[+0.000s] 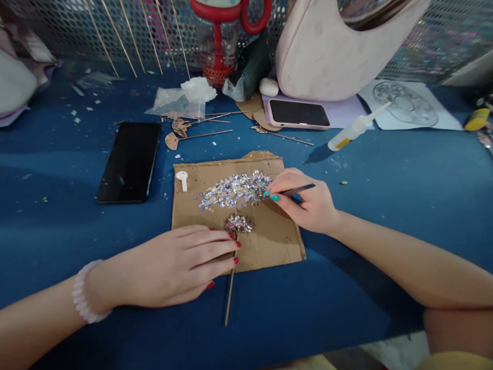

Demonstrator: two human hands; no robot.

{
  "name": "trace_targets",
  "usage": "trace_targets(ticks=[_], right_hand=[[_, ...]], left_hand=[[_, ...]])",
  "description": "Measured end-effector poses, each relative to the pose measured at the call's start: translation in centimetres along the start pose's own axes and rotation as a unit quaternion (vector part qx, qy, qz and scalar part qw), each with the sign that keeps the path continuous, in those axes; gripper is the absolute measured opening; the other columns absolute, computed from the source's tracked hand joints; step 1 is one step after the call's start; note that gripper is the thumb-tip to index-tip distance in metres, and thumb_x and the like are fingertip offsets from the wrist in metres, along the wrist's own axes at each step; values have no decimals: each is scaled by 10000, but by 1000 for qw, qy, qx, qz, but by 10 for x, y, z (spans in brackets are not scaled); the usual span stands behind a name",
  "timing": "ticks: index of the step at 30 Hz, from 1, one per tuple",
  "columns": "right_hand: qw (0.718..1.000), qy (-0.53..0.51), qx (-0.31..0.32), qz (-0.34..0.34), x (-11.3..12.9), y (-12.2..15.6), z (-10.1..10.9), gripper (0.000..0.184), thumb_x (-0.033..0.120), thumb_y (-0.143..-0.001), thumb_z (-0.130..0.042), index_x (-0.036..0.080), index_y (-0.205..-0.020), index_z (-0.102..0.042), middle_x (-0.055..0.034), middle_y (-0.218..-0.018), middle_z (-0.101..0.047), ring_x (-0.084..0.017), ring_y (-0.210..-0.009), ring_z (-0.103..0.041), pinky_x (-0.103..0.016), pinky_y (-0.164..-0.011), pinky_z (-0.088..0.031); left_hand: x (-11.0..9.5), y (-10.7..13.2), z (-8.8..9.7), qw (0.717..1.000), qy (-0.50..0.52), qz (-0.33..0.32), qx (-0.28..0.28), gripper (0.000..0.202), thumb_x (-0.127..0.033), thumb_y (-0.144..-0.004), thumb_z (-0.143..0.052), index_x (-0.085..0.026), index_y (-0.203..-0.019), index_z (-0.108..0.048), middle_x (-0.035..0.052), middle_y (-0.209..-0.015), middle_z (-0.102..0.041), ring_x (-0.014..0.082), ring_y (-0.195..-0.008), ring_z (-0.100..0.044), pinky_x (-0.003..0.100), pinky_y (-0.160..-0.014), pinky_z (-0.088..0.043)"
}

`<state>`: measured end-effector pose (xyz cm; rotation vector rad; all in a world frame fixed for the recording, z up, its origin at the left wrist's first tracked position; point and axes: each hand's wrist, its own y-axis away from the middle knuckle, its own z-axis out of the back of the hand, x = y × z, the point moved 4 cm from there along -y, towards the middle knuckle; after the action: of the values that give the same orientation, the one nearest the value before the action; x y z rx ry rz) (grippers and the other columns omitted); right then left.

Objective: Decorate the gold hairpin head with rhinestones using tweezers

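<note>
My left hand (pixel 175 267) lies flat on the lower left of a brown cardboard sheet (pixel 269 236), its fingertips pressing a thin wooden stick (pixel 230 293) whose top carries a small sequin-covered piece (pixel 239 223). My right hand (pixel 304 203) pinches a thin dark tool (pixel 298 190), its tip at the right edge of a pile of shiny sequins (pixel 233 190) on the cardboard. A white earbud (pixel 182 179) rests on the cardboard's upper left.
A dark phone (pixel 131 160) lies left of the cardboard on the blue table (pixel 404 180). A pink-cased phone (pixel 298 113), a glue bottle (pixel 354 129), a printed paper (pixel 408 105), a pink bag (pixel 331 51), loose sticks (pixel 200 134) and a red-lidded bottle (pixel 219 41) sit behind.
</note>
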<state>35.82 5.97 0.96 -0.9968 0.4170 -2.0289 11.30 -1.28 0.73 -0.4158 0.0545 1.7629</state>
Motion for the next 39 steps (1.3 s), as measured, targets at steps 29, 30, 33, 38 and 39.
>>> trace_targets(ticks=[29, 30, 33, 38, 39], right_hand=[[994, 50, -53, -87, -7, 1, 4, 83, 199, -930, -582, 208, -887, -652, -42, -828, -717, -161, -791, -679, -323, -733, -554], [994, 49, -51, -88, -7, 1, 4, 84, 199, -930, -581, 205, -886, -651, -45, -825, -714, -161, -785, -677, -322, -727, -552], [997, 21, -40, -70, -6, 1, 4, 79, 179, -927, -576, 203, -899, -645, -46, -807, -704, -164, -767, -670, -326, -707, -546], [999, -35, -6, 18, 1, -1, 0, 106, 99, -890, -591, 193, -916, -633, -51, -795, -706, -181, -779, -671, -360, -727, -559], [999, -36, -3, 30, 2, -1, -1, 116, 87, -882, -597, 193, -915, -630, -47, -788, -708, -180, -775, -670, -360, -725, -560]], left_hand=[[0, -1, 0, 1000, 1, 5, 12, 330, -192, -1005, -446, -169, -1305, -582, 89, -1366, -617, 255, -1280, -548, 407, -1071, -475], [0, -1, 0, 1000, 2, 5, 11, 329, -191, -1005, -445, -168, -1303, -583, 90, -1365, -617, 255, -1280, -547, 405, -1071, -473], [1, -1, 1, 1000, 2, 5, 7, 327, -188, -1007, -439, -169, -1300, -583, 90, -1367, -616, 251, -1281, -546, 395, -1070, -469], [2, -2, 1, 1000, 1, 7, 6, 326, -194, -1010, -436, -175, -1302, -580, 86, -1362, -619, 244, -1276, -552, 376, -1068, -463], [2, -2, 1, 1000, 2, 8, 7, 327, -194, -1010, -437, -176, -1303, -579, 85, -1363, -618, 244, -1276, -552, 375, -1071, -460]])
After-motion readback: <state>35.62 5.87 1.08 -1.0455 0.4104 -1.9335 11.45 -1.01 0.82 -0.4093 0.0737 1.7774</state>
